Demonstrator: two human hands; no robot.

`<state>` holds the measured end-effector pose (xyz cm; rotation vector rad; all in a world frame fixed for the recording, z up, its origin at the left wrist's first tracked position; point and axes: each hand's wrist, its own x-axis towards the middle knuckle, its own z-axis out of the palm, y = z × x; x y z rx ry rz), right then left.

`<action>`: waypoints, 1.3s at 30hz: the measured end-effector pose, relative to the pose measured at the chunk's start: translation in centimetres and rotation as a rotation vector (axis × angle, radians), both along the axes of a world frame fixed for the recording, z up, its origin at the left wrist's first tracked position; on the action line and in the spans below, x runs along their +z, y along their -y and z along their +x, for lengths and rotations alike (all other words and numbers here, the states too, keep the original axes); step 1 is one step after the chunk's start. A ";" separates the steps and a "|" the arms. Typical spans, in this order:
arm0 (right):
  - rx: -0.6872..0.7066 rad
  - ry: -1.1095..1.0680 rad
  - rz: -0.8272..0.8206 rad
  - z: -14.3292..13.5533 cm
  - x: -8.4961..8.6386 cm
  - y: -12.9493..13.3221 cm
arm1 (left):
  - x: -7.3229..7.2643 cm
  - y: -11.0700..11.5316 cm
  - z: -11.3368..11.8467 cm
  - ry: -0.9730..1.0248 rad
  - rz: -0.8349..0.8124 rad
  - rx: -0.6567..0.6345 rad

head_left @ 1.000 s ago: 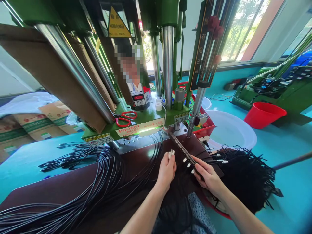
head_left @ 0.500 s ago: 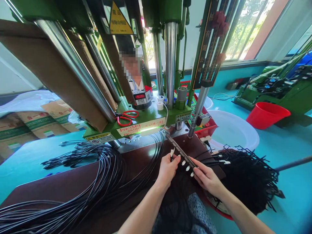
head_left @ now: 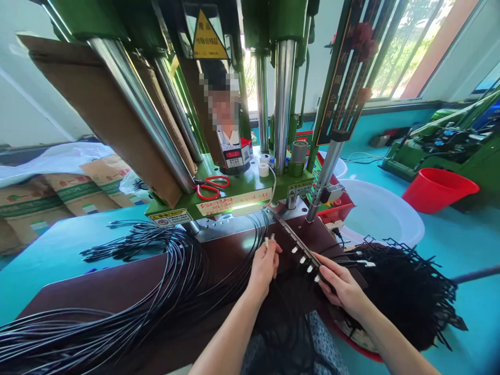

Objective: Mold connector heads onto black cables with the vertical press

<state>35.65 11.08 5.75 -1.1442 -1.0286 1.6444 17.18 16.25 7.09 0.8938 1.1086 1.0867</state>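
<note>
My right hand is closed around the near end of a long, narrow metal bar, which slants away toward the press. Several small silvery cable plugs stick out along the bar's left side. Left of the bar and apart from it, my left hand pinches cable plugs whose light tips show above the fingers; how many is unclear. Black cables run from under the press beside my left hand. A thick bundle of black cables lies across the brown tabletop further left.
A green press stands ahead, with red-handled scissors on its ledge. At right, black plastic scraps heap up beside a white tub and a red bucket. Paper sacks stand at left. Behind the press is another person.
My left hand has drawn back left from the bar, holding plugs. My right hand still grips the bar's near end. The whole view has shifted slightly.
</note>
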 end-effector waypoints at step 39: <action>0.114 0.062 -0.029 0.7 -0.3 -0.4 | 4.9 3.2 -6.9 0.253 -0.004 0.022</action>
